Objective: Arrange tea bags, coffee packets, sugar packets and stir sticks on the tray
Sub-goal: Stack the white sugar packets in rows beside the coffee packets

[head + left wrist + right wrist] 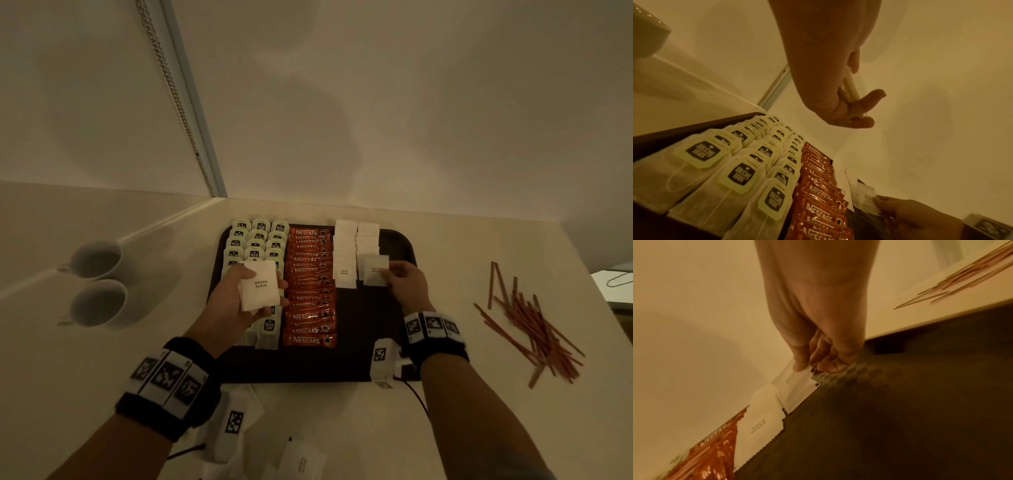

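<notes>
A dark tray (359,363) holds three columns of tea bags (255,245), a column of orange coffee packets (310,284) and two columns of white sugar packets (345,246). My left hand (239,298) hovers palm-up over the tea bags and grips a small stack of white sugar packets (260,286) (852,88). My right hand (406,282) pinches one sugar packet (375,270) (795,378) by its edge at the near end of the right sugar column. Red stir sticks (534,329) lie in a loose pile on the counter right of the tray.
Two white cups (97,284) stand on the counter left of the tray. Loose sugar packets (303,460) lie on the counter in front of the tray. A wall rises just behind the tray, with a bead chain (171,92) at the left.
</notes>
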`<state>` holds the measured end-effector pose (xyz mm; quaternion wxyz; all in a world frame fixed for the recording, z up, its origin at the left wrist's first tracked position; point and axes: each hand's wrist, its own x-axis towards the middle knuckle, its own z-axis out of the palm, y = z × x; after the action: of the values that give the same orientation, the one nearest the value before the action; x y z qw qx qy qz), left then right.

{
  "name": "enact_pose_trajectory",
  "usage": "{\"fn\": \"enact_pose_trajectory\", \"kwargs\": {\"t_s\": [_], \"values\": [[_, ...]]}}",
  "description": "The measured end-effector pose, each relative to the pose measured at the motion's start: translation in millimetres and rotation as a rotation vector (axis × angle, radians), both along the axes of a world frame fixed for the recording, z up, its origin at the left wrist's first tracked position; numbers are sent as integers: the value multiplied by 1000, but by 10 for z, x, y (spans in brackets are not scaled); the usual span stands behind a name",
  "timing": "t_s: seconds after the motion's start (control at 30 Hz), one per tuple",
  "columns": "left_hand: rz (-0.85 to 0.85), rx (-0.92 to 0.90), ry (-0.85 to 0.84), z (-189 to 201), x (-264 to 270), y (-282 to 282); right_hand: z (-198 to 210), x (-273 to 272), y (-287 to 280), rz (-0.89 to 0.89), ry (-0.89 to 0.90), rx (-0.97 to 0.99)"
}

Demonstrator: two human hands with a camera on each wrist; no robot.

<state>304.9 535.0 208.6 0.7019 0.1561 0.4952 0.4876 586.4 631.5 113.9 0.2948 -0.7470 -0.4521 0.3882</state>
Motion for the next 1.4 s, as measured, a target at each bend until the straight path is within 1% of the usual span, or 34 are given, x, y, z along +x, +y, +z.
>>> {"fn": "enact_pose_trajectory", "kwargs": {"t_s": [0.17, 0.27, 0.43, 0.63, 0.7, 0.77, 0.83, 0.9, 0.93, 1.0, 1.07, 1.13, 1.27, 1.33, 1.4], "values": [[-1, -25, -8, 12, 9, 14, -97, -74, 125, 64, -81, -44], [0, -42, -11, 5, -3, 23, -126, -96, 128, 47, -154, -37], [17, -58, -49, 45, 3, 41, -145, -141, 118, 18, -217, -6], [17, -68, -53, 99, 27, 30, -163, -183, 113, 14, -252, 30], [35, -87, -21, 109, 47, 36, -102, -213, 97, 16, -257, 70], [77, -123, 35, 119, 80, 54, 76, -340, 52, 65, -180, 152], [74, -123, 114, 120, 109, 70, 373, -565, -43, 256, -4, 199], [13, -85, 174, 91, 140, 80, 673, -813, -172, 509, 198, 172], [-6, -68, 194, 86, 157, 80, 783, -915, -227, 605, 255, 152], [-24, -28, 245, 74, 181, 76, 916, -1051, -303, 707, 281, 143], [-33, 20, 300, 61, 180, 65, 972, -1121, -332, 730, 268, 165], [-9, 41, 308, 41, 159, 46, 991, -1150, -342, 673, 278, 174], [-11, 68, 352, 6, 137, 28, 997, -1168, -359, 496, 396, 164], [39, 79, 360, 18, 141, 41, 1017, -1166, -392, 461, 485, 133], [94, 94, 366, 47, 135, 73, 1025, -1139, -424, 471, 548, 83]]}}
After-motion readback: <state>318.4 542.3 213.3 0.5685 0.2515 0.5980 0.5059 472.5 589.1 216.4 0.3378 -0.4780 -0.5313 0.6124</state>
